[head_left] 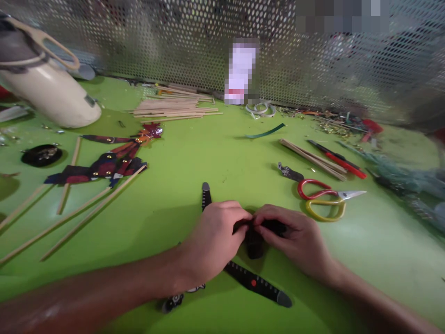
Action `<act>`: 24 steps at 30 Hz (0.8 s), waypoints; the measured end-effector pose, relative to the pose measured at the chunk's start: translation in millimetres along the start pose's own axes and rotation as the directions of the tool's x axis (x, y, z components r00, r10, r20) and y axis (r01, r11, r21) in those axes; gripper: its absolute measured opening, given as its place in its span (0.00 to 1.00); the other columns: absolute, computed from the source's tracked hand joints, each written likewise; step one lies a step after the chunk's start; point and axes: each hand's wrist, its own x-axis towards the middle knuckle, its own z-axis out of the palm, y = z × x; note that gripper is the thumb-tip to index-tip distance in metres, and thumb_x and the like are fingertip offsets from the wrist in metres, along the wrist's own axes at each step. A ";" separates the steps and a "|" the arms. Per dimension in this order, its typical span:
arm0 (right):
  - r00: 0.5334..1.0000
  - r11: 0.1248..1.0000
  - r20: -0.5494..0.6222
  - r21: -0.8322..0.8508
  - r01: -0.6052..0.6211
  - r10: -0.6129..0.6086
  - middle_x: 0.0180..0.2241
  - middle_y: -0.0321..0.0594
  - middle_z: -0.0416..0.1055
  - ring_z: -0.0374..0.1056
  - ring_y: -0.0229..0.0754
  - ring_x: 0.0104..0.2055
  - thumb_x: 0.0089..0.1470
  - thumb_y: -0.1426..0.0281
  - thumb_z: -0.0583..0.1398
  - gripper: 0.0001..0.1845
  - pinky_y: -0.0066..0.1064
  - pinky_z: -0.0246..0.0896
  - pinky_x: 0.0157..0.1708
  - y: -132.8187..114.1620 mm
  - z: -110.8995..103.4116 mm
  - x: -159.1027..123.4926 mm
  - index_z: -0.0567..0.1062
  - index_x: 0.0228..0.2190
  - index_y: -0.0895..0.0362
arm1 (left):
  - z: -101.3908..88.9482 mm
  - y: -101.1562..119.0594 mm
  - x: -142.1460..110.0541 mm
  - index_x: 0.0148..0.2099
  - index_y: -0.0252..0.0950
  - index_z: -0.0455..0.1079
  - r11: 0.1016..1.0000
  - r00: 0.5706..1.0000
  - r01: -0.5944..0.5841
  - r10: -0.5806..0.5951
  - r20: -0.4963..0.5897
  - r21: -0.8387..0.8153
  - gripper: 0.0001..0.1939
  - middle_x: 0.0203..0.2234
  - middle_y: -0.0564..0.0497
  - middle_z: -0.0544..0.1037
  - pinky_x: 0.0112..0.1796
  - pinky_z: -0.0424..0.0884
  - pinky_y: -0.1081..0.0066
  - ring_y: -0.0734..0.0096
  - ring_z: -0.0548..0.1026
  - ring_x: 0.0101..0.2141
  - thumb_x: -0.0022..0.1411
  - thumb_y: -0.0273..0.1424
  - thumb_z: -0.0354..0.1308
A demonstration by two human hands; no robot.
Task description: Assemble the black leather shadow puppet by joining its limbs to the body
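Fingertips of my left hand and my right hand meet at the centre, both closed in a pinch on a small dark piece. The fingers partly hide it, so its exact kind is unclear. Below it lies a flat black strip with pale notches, a red dot and a grey rounded tip. A similar grey-tipped black strip pokes out behind my left hand. Under my left wrist, a black-and-white patterned cutout is partly covered.
Scissors, a red-black pen and thin sticks lie right. At left are a jointed flat puppet on sticks, a black dish and a cream cylindrical appliance. A perforated metal screen stands behind.
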 end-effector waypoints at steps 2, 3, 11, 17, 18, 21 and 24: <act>1.000 1.000 -0.011 -0.010 -0.004 0.004 0.33 0.37 0.77 0.74 0.40 0.36 0.57 0.74 0.62 0.03 0.32 0.70 0.37 1.7 0.5 -0.5 0.78 0.34 0.55 | 0.7 -0.7 -0.3 0.43 0.34 0.81 1.000 1.000 0.010 -0.011 0.005 0.010 0.14 0.34 0.49 0.81 0.37 0.74 0.67 0.68 0.77 0.32 0.61 0.15 0.59; 1.000 1.000 -0.016 -0.013 -0.003 0.003 0.33 0.37 0.77 0.74 0.40 0.35 0.57 0.74 0.62 0.04 0.32 0.70 0.37 2.5 0.9 -0.6 0.78 0.34 0.55 | 1.0 -1.0 -0.6 0.43 0.34 0.81 1.000 1.000 0.011 -0.011 0.003 0.015 0.14 0.34 0.49 0.81 0.37 0.74 0.67 0.68 0.77 0.32 0.61 0.15 0.59; 1.000 0.999 -0.005 -0.042 -0.025 0.025 0.34 0.37 0.77 0.73 0.39 0.35 0.57 0.75 0.62 0.04 0.32 0.68 0.37 2.9 1.5 0.4 0.77 0.35 0.55 | 3.6 -2.9 -2.5 0.44 0.35 0.80 1.000 1.000 0.016 -0.016 0.012 0.010 0.14 0.35 0.48 0.81 0.39 0.74 0.66 0.68 0.76 0.34 0.63 0.17 0.57; 1.000 0.999 -0.009 0.028 -0.028 0.028 0.34 0.38 0.76 0.73 0.40 0.36 0.58 0.74 0.61 0.03 0.32 0.69 0.37 2.1 2.7 2.8 0.76 0.34 0.55 | -0.4 -2.3 0.0 0.43 0.35 0.81 1.000 1.000 0.014 -0.015 0.019 0.002 0.14 0.34 0.50 0.81 0.38 0.74 0.67 0.68 0.77 0.33 0.61 0.16 0.59; 1.000 0.998 -0.014 0.057 -0.023 0.024 0.34 0.38 0.76 0.73 0.40 0.36 0.59 0.74 0.62 0.03 0.33 0.69 0.37 1.8 2.6 3.6 0.76 0.34 0.55 | -1.9 -2.1 0.8 0.43 0.36 0.81 1.000 1.000 0.018 -0.018 0.020 -0.015 0.14 0.34 0.50 0.81 0.38 0.74 0.68 0.69 0.77 0.33 0.61 0.16 0.60; 0.999 0.997 -0.035 0.081 0.006 -0.003 0.34 0.39 0.75 0.72 0.40 0.37 0.58 0.72 0.63 0.01 0.33 0.69 0.38 0.5 -0.2 5.8 0.77 0.34 0.55 | -6.7 -1.7 3.1 0.42 0.37 0.81 0.998 0.999 0.033 -0.031 0.032 -0.057 0.13 0.33 0.51 0.82 0.38 0.73 0.69 0.70 0.77 0.33 0.59 0.17 0.62; 0.999 0.999 -0.029 0.032 0.014 -0.013 0.37 0.40 0.72 0.71 0.41 0.40 0.56 0.70 0.66 0.02 0.34 0.67 0.40 -0.9 -5.8 6.5 0.78 0.34 0.54 | -9.9 -2.5 3.9 0.42 0.38 0.81 0.998 0.996 0.032 -0.027 0.079 -0.062 0.12 0.33 0.52 0.81 0.38 0.72 0.70 0.70 0.77 0.33 0.59 0.19 0.63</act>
